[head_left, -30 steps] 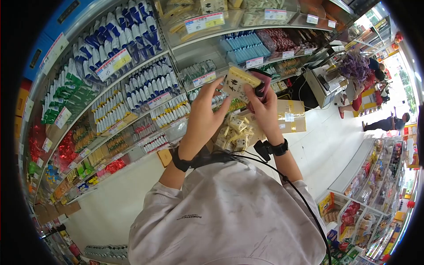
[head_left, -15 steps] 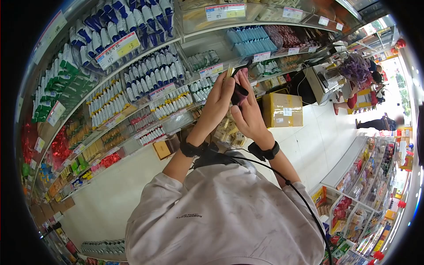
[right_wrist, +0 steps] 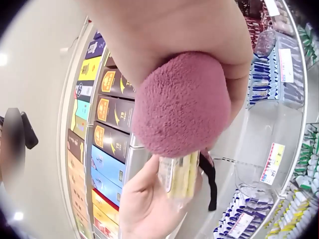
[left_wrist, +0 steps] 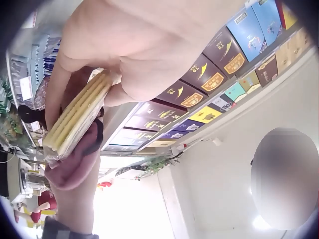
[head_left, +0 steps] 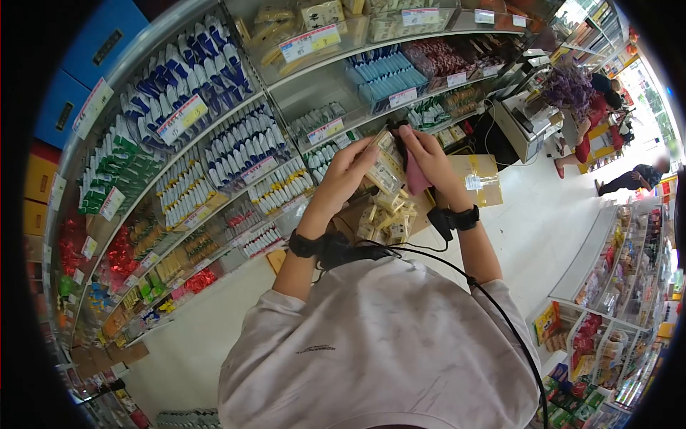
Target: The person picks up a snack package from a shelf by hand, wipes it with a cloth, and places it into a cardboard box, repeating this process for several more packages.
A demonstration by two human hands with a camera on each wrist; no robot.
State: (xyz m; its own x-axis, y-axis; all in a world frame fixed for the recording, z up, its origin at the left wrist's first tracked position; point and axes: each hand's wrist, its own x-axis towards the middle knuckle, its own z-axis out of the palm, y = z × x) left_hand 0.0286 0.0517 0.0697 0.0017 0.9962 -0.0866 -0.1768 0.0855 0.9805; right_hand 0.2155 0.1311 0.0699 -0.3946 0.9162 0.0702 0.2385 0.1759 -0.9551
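My left hand (head_left: 349, 170) grips a pale yellow, clear-wrapped packet (head_left: 386, 163) by its side. In the left wrist view the packet (left_wrist: 79, 115) shows ridged yellow layers edge-on. My right hand (head_left: 434, 159) holds a mauve, fuzzy cloth (head_left: 417, 177) with a black strap, close against the packet's right side. The right wrist view has the cloth (right_wrist: 184, 104) bulging below the palm, covering the packet's upper part. Below the hands, a pile of similar small yellow packets (head_left: 386, 220) lies in an open carton.
Curved shelves (head_left: 275, 89) with bins of wrapped snacks and price tags run along the left and front. A taped cardboard box (head_left: 477, 179) stands right of the hands. A black cable (head_left: 500, 307) crosses the right sleeve. Other people (head_left: 632, 177) are at the far right.
The packet's lettered face was up, then the packet turned edge-on between both hands; now a broad side shows again. The cloth has swung down on the packet's right.
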